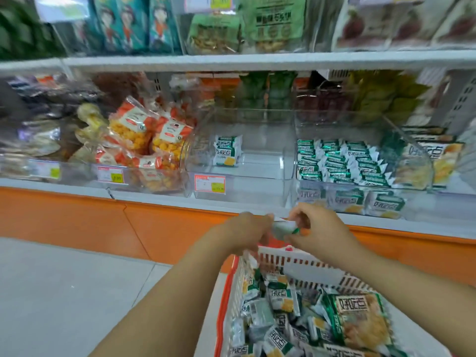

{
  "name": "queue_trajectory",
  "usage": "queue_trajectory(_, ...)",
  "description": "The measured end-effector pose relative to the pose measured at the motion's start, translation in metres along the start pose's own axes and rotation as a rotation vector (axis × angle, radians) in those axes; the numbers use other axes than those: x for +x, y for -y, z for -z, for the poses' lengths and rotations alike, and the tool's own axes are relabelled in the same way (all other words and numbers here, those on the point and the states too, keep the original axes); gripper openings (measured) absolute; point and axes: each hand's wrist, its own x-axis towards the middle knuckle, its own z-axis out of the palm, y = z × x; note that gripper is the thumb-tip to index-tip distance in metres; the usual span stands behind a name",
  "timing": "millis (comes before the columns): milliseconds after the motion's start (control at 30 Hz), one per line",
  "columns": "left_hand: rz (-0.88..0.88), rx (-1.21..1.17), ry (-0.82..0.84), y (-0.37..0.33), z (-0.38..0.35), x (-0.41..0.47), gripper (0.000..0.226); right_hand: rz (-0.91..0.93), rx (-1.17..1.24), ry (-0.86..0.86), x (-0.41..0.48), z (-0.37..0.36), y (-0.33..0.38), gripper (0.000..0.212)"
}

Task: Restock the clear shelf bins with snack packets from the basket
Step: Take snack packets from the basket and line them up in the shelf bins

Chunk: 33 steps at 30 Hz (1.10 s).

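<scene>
We hold a snack packet (pixel 284 229) above the basket (pixel 309 265), facing the shelf bins.

Our left hand (pixel 247 233) and right hand (pixel 318 228) meet just below centre, the fingers of both curled round the small green-and-white packet between them. The white basket, heaped with more packets, lies at 5 o'clock under our wrists. At 12 o'clock from our hands stands the middle clear bin (pixel 257 184) with a lone packet (pixel 226 150) inside. The bin at 2 o'clock (pixel 334 184) is packed with green packets.
</scene>
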Motion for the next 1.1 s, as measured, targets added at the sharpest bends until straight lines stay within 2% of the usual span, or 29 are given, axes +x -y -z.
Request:
queue_trajectory(100,-0.009,-0.406,-0.083,-0.004,-0.006,-0.017,0.052,0.261,-0.126,-0.203,-0.013,0.004,0.014,0.022)
queue_trajectory(267,-0.181,-0.762,-0.172,0.000,-0.014,-0.023,0.035,0.595,-0.266,-0.367,-0.014,0.006,0.019,0.020)
queue_trajectory(400,-0.276,-0.865,-0.127,-0.002,0.004,-0.016,0.025,0.665,-0.286,-0.469,-0.005,0.002,0.017,0.017)
queue_trajectory(500,-0.290,-0.848,-0.242,0.000,0.016,-0.006,0.014,0.697,-0.251,-0.414,0.011,-0.001,0.020,0.009)
queue_trajectory(567,-0.304,-0.800,-0.386,0.006,0.026,0.004,0.012,0.648,-0.154,-0.383,0.027,0.000,0.027,0.015)
queue_trajectory(633,-0.318,-0.770,-0.493,0.011,0.037,0.010,0.013,0.444,-0.021,-0.361,0.050,0.005,0.039,0.033)
queue_trajectory(700,-0.346,-0.792,-0.543,0.015,0.046,0.014,0.016,0.203,0.138,-0.192,0.078,0.013,0.052,0.053)
queue_trajectory(733,-0.363,-0.802,-0.557,0.018,0.049,0.017,0.016,0.121,0.211,-0.085,0.092,0.016,0.057,0.056)
queue_trajectory(800,-0.391,-0.806,-0.592,0.022,0.054,0.022,0.018,0.089,0.240,0.078,0.117,0.019,0.064,0.042)
queue_trajectory(867,-0.404,-0.812,-0.667,0.027,0.060,0.029,0.022,0.109,0.230,0.167,0.136,0.019,0.069,0.025)
queue_trajectory(933,-0.405,-0.793,-0.771,0.036,0.065,0.036,0.031,0.114,0.262,0.152,0.159,0.014,0.069,0.021)
queue_trajectory(1033,-0.330,-0.594,-0.970,0.051,0.070,0.049,0.042,0.089,0.252,-0.098,0.203,0.001,0.059,0.023)
queue_trajectory(1100,-0.258,-0.471,-1.020,0.057,0.070,0.057,0.043,0.046,0.169,-0.181,0.231,-0.015,0.049,0.025)
